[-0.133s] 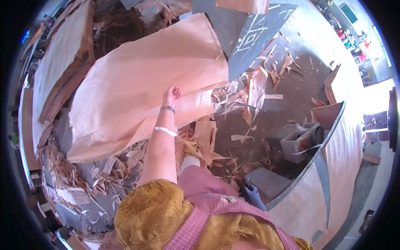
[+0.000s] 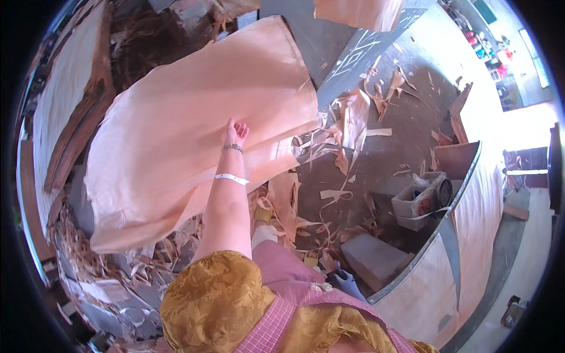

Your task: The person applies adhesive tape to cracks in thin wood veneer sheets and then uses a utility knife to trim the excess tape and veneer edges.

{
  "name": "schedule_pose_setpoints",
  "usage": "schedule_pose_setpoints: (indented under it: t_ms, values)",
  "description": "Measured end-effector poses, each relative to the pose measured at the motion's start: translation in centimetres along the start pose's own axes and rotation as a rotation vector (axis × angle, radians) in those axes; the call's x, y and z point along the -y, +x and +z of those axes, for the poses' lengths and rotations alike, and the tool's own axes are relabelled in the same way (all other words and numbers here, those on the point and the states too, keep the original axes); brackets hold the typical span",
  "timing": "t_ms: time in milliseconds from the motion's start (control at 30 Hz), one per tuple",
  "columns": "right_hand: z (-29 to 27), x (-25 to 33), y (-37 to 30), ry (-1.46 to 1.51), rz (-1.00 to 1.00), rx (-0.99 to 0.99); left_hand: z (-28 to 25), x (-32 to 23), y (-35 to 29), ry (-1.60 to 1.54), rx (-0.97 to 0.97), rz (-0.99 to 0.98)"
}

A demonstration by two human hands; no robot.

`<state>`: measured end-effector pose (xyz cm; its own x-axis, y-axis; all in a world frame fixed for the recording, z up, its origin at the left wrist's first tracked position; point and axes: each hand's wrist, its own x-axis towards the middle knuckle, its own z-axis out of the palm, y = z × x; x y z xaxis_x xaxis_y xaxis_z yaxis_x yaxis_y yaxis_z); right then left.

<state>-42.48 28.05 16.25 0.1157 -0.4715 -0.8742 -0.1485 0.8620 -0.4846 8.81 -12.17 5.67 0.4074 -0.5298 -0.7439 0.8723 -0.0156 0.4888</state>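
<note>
A large, thin, peach-coloured wood veneer sheet (image 2: pixel 176 112) spreads across the left and middle, its near edge drooping above scraps. My bare left hand (image 2: pixel 235 133) is over its middle, fingers slightly bent and apart, with nothing seen in them. Whether the hand touches the sheet I cannot tell. A bracelet and a white band circle that arm. Low on the right, beside my pink checked apron, is my right hand (image 2: pixel 347 283) in a grey-blue glove with dark fingertips. Its fingers are mostly hidden, so what it holds, if anything, does not show.
Torn veneer strips (image 2: pixel 353 123) litter the floor. A thick veneer stack (image 2: pixel 73 112) stands at the far left. To the right, a curved metal-edged table (image 2: pixel 435 265) carries veneer, beside a white foam box (image 2: pixel 412 203) and a grey block (image 2: pixel 374 259). A grey marked panel (image 2: pixel 347 62) rises ahead.
My left fingers have loosened and spread a little. The veneer sheet's near left corner is lower in view. The whole scene has shifted slightly left.
</note>
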Motion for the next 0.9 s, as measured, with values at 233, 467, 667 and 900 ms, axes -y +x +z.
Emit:
schedule_pose_setpoints:
  t_ms: [233,467,667,900]
  values:
    - [4.4,1.8,0.1,-0.219,-0.079,-0.001,-0.1,5.8,0.8,-0.009,-0.116,-0.009]
    - [10.0,11.5,10.9,0.611,-0.193,-0.026,-6.6,6.8,-15.8,-0.030,0.197,-0.120]
    - [11.5,16.5,8.5,1.076,-0.206,-0.223,-16.4,10.6,-29.1,0.321,0.357,-0.411]
    - [-0.7,7.1,-12.5,0.993,-0.829,-0.582,-24.6,11.9,-35.2,0.003,0.414,-0.447]
